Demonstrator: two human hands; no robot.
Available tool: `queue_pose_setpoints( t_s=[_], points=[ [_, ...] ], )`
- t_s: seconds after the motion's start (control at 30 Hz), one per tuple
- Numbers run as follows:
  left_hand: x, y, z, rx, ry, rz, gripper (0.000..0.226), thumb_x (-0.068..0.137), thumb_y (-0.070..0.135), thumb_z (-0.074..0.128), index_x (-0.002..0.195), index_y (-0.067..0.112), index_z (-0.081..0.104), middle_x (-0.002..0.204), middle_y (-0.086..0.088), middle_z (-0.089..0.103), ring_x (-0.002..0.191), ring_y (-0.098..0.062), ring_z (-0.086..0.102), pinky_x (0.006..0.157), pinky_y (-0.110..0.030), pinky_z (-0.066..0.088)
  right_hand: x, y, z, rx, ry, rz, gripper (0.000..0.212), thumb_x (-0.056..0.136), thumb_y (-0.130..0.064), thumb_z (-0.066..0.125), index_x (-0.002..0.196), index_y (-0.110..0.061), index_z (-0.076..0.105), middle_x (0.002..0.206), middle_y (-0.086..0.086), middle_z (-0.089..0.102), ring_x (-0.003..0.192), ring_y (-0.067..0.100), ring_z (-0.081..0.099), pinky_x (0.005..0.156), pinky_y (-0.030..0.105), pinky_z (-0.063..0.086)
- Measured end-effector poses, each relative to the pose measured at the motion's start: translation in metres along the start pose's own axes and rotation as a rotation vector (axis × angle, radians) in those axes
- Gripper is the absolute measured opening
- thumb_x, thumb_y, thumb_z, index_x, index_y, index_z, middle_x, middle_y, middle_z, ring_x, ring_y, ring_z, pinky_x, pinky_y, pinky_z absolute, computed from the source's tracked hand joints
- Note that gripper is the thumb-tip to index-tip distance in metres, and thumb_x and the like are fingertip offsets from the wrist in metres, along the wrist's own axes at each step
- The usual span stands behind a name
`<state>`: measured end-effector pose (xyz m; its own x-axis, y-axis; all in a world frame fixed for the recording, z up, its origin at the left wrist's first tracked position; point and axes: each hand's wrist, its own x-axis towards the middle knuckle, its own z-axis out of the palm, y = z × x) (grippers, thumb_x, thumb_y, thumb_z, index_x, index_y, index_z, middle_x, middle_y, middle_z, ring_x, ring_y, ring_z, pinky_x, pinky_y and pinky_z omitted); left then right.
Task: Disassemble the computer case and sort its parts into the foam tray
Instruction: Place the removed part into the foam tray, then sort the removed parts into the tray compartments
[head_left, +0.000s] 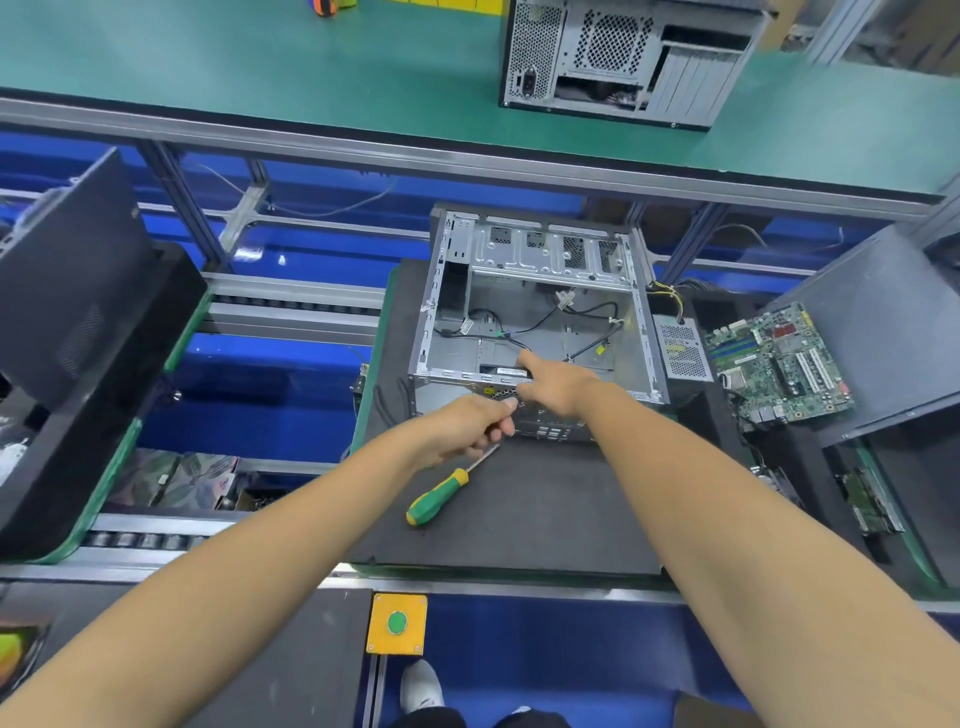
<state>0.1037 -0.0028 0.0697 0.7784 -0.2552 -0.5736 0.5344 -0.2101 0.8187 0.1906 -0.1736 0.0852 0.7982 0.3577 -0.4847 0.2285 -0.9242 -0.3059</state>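
You are at the stripping stage: the computer case (535, 312) lies open on the black foam tray (519, 519), in the middle of the scene, and inside it only loose cables and metal brackets remain. The motherboard (779, 364) already rests to the right, on another dark foam piece, and the power supply (683, 348) lies just beside the case's right wall.

Your right hand (556, 384) reaches over the near edge of the case, its fingers pointing left toward a small dark labelled part at that edge; whether they touch it or pinch it, I cannot tell. Your left hand (478, 423) is at the near wall with the fingers curled, but what they hold, if anything, is hidden. The screwdriver (441, 493) lies free on the foam, near your left wrist, and part of its shaft is covered by that hand.

I think the next move needs a firm hold on the case while the right hand frees that part.
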Motion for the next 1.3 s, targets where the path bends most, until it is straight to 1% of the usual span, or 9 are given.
queue_pose_setpoints(
  t_s=[0.13,0.23,0.43,0.63,0.77,0.93,1.07,1.2,1.3],
  points=[
    [-0.001,0.035,-0.027,-0.087,0.068,0.145,0.042,0.109,0.039,0.044,0.078,0.015,0.058,0.061,0.006,0.047,0.048,-0.007,0.030,0.044,-0.018,0.025,0.000,-0.001,-0.004,0.108,-0.056,0.050,0.022,0.098,-0.045,0.041,0.105,-0.024,0.044,0.091,0.005,0.058,0.093,0.032,0.054,0.070,0.040,0.036],
    [0.011,0.054,-0.046,-0.111,0.183,0.233,0.042,0.110,0.039,0.043,0.079,0.016,0.059,0.065,0.005,0.046,0.051,-0.008,0.030,0.048,-0.021,0.028,0.001,-0.006,-0.008,0.189,-0.090,0.148,0.037,0.099,-0.051,0.031,0.115,-0.025,0.052,0.124,0.007,0.056,0.110,0.029,0.048,0.087,0.041,0.033],
    [0.044,0.055,-0.061,0.120,0.433,0.360,0.035,0.111,0.028,0.040,0.100,0.010,0.067,0.077,0.004,0.054,0.061,-0.011,0.042,0.055,-0.024,0.037,0.015,-0.011,-0.017,0.255,-0.111,0.175,0.043,0.109,-0.022,0.031,0.142,-0.011,0.056,0.158,0.016,0.041,0.141,0.033,0.040,0.112,0.038,0.031],
    [0.062,0.048,-0.054,0.275,0.451,0.364,0.025,0.106,0.009,0.032,0.102,0.014,0.056,0.079,-0.004,0.058,0.056,-0.014,0.044,0.040,-0.016,0.034,0.019,-0.003,-0.015,0.286,-0.067,0.172,0.036,0.105,-0.041,0.041,0.120,-0.017,0.063,0.135,0.010,0.057,0.123,0.031,0.051,0.108,0.040,0.039],
    [0.066,0.047,-0.052,0.378,0.460,0.310,0.009,0.106,0.014,0.034,0.108,0.011,0.042,0.079,-0.005,0.052,0.060,-0.015,0.042,0.048,-0.031,0.034,0.026,0.001,-0.010,0.257,0.006,0.198,0.019,0.102,-0.029,0.052,0.098,-0.012,0.061,0.098,0.010,0.060,0.097,0.028,0.056,0.085,0.034,0.044],
    [0.069,0.046,-0.043,0.560,0.447,0.225,0.015,0.104,0.021,0.036,0.096,0.014,0.048,0.077,0.001,0.054,0.073,-0.021,0.050,0.058,-0.034,0.032,0.017,0.000,-0.004,0.355,0.292,0.268,0.022,0.101,-0.026,0.049,0.089,-0.012,0.060,0.083,0.009,0.064,0.082,0.031,0.058,0.068,0.035,0.040],
    [0.068,0.047,-0.039,0.479,0.465,0.216,0.021,0.101,0.032,0.044,0.093,0.014,0.051,0.082,-0.002,0.059,0.079,-0.023,0.056,0.070,-0.037,0.040,0.005,0.004,-0.008,0.715,0.566,0.278,0.021,0.103,-0.015,0.048,0.100,0.001,0.060,0.098,0.018,0.071,0.082,0.038,0.063,0.064,0.039,0.049],
    [0.065,0.047,-0.036,0.518,0.491,0.238,0.042,0.101,0.053,0.041,0.091,0.015,0.055,0.076,0.000,0.058,0.070,-0.021,0.054,0.064,-0.034,0.040,-0.013,0.002,-0.012,1.165,0.689,0.253,0.016,0.104,-0.006,0.044,0.091,-0.004,0.054,0.087,0.012,0.062,0.061,0.018,0.070,0.056,0.035,0.063],
    [0.059,0.048,-0.034,0.618,0.444,0.281,0.062,0.100,0.070,0.037,0.094,0.014,0.064,0.068,0.000,0.054,0.064,-0.022,0.055,0.068,-0.035,0.047,-0.024,0.001,-0.009,1.296,0.698,0.265,0.017,0.106,-0.006,0.042,0.094,-0.003,0.055,0.090,0.016,0.062,0.072,0.038,0.073,0.064,0.041,0.063]
  ],
)
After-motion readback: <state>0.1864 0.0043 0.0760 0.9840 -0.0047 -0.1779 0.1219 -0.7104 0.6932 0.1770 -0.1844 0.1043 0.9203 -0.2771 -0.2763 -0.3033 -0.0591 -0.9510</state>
